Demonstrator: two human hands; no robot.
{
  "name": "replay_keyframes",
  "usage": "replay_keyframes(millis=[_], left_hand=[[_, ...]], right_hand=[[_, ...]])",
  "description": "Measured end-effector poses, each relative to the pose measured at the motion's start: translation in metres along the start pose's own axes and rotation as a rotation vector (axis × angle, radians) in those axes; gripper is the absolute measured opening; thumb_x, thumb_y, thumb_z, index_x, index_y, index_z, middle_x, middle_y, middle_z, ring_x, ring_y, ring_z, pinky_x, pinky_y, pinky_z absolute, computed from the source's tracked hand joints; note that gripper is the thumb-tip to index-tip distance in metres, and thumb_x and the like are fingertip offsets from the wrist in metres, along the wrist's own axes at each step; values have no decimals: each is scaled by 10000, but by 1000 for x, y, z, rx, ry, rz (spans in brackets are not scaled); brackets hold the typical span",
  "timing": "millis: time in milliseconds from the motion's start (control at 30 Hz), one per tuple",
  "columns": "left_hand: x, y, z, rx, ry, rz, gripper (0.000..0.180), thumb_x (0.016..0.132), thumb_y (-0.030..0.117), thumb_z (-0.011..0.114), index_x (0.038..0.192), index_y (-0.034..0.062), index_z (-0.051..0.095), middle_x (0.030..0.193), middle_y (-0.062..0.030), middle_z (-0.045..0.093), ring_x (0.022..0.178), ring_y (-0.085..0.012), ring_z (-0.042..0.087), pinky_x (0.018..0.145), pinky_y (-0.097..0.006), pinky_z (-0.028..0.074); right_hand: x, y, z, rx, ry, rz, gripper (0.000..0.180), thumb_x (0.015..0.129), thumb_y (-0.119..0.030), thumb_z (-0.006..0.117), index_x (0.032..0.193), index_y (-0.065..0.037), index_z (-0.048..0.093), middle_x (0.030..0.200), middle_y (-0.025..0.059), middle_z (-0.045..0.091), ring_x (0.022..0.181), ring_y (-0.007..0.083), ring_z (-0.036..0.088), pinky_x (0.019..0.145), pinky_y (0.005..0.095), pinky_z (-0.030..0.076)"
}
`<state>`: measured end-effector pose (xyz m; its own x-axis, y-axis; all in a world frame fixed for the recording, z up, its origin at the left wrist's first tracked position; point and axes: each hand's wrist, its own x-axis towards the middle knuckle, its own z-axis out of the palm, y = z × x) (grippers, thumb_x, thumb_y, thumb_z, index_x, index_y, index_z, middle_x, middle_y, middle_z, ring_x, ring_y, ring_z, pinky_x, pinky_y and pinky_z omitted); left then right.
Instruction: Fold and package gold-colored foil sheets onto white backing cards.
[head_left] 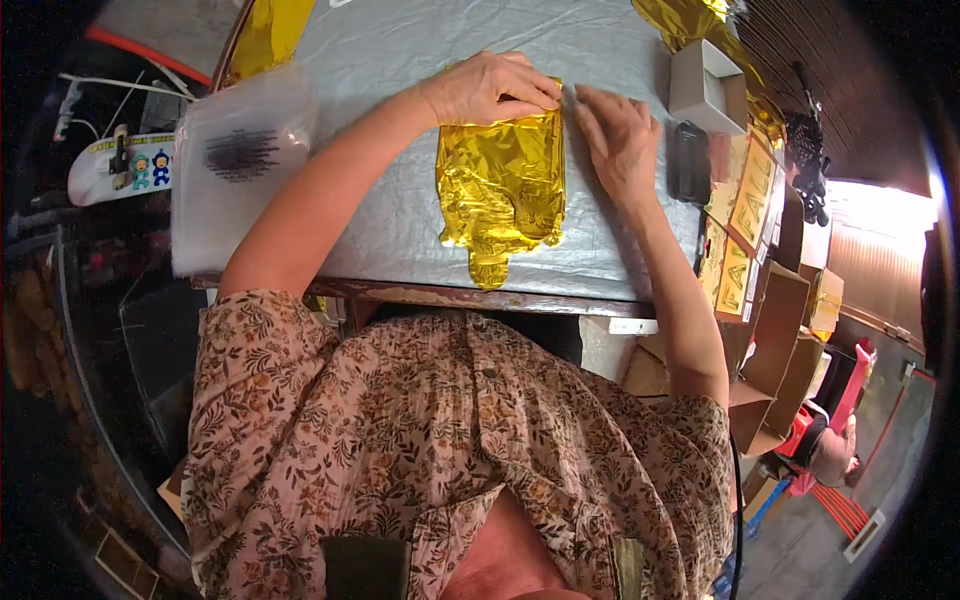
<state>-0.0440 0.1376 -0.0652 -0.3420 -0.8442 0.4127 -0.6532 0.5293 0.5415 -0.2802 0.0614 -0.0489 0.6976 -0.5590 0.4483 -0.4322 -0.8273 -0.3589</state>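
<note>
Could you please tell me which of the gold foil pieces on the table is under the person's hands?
The flattened gold foil balloon at the table's centre; the left hand presses its top edge, while the other gold foil pieces lie untouched at the far corners.

Grey-covered table (400,240), worn wooden edge; cardboard boxes (780,350) right; daylight far right.

Soft, even daylight covers the grey table (400,230), with glare sparkling on the gold foil (500,185) at its centre. Right of the table, a bright overexposed patch glows. Fisheye distortion bends the table's edges; black vignette rings everything beyond, slightly blurred.
</note>
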Motion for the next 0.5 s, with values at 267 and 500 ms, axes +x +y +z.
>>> replay_keyframes(millis=[267,500], left_hand=[[1,-5,5,47,62,127,259,892,152,729,1145,126,777,1024,-11,623,952,-214,573,890,-335,501],[2,-2,3,39,61,112,247,883,158,739,1124,128,784,1003,-22,612,943,-212,568,876,-339,499]], right_hand=[[46,14,21,249,-155,321,272,792,-362,836,838,-105,764,713,21,726,678,195,673,772,421,438],[56,22,26,269,-203,418,243,793,-339,834,802,-109,755,731,21,730,701,194,669,777,417,407]])
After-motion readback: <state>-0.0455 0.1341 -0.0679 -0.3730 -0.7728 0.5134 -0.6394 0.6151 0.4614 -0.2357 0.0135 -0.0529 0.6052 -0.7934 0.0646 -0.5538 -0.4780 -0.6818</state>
